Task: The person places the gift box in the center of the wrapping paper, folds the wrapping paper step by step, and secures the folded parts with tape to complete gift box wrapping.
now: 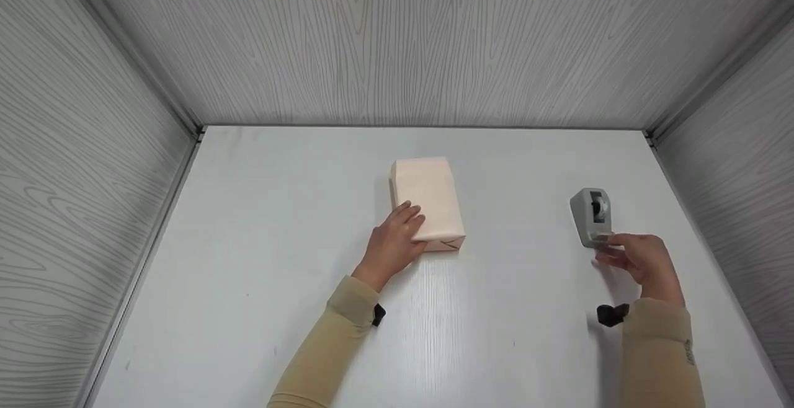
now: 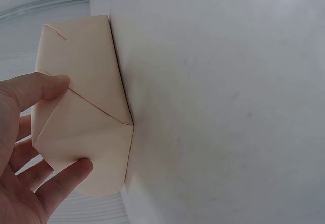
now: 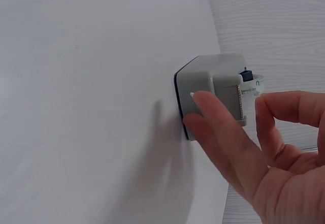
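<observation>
A box wrapped in pale peach paper (image 1: 429, 194) lies flat on the white table, its folded end flap (image 2: 81, 66) facing the person. My left hand (image 1: 392, 243) holds its near left corner, thumb against the folded end and fingers over the top. To the right stands a grey tape dispenser (image 1: 582, 212) with a roll of clear tape (image 3: 252, 86) in it. My right hand (image 1: 642, 259) is at the dispenser's near end. Its thumb and index finger pinch by the tape's edge; the clear strip itself is hard to make out. Two other fingers extend in front of the dispenser.
The white table (image 1: 298, 209) is bounded by a grey wood-grain panel (image 1: 397, 42) at the back and similar panels at left and right. A dark wrist device (image 1: 613, 315) sits at the right cuff, another at the left.
</observation>
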Demonstrator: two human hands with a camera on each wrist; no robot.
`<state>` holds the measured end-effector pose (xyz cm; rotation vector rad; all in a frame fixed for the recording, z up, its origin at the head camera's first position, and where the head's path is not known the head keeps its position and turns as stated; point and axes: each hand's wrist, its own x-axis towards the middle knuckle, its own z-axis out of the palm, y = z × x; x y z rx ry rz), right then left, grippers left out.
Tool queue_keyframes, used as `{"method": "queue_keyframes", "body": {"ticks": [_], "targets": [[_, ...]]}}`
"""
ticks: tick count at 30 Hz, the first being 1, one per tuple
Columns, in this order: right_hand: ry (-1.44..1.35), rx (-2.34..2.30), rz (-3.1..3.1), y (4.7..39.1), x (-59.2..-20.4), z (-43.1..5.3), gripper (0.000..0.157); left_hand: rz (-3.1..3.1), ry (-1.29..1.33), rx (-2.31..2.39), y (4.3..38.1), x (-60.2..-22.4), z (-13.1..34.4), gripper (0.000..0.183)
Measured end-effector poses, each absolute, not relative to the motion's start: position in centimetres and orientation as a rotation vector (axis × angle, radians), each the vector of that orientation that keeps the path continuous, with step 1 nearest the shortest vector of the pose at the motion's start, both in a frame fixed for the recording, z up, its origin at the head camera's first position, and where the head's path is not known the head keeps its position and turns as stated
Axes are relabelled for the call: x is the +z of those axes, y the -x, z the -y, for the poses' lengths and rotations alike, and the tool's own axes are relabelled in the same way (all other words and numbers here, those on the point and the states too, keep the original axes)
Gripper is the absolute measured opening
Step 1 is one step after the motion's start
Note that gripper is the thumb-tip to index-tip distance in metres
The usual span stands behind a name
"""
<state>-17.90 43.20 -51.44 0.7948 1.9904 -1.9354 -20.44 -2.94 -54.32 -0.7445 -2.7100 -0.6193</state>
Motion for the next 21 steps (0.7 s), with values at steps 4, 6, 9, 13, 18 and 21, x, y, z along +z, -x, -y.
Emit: {"method": "queue_keyframes", "body": {"ticks": [4,6,9,13,18,21], "targets": [[-0.777,-2.001,-1.971,17.3,-52.0,-43.4,0.049,2.711,0.744,-0.627,20.4,-54.3,2.9,0.044],[-0.768,-2.016,-1.964,17.1,-52.1,-43.6,0.051,2.711,0.743,-0.629,20.4,-54.3,2.9,0.044],[-0.743,-2.022,-1.962,16.9,-52.3,-43.7,0.051,2.706,0.746,-0.632,20.4,-54.3,2.9,0.043],[-0.728,-2.016,-1.956,16.6,-52.4,-43.9,0.057,2.705,0.75,-0.628,20.4,-54.3,2.9,0.043],[-0.778,-1.884,-2.097,16.4,-52.4,-43.8,0.059,2.715,0.743,-0.617,20.4,-54.3,2.9,0.044],[-0.863,-1.681,-2.237,16.2,-52.2,-43.7,0.053,2.723,0.738,-0.621,20.4,-54.4,2.9,0.044]]}}
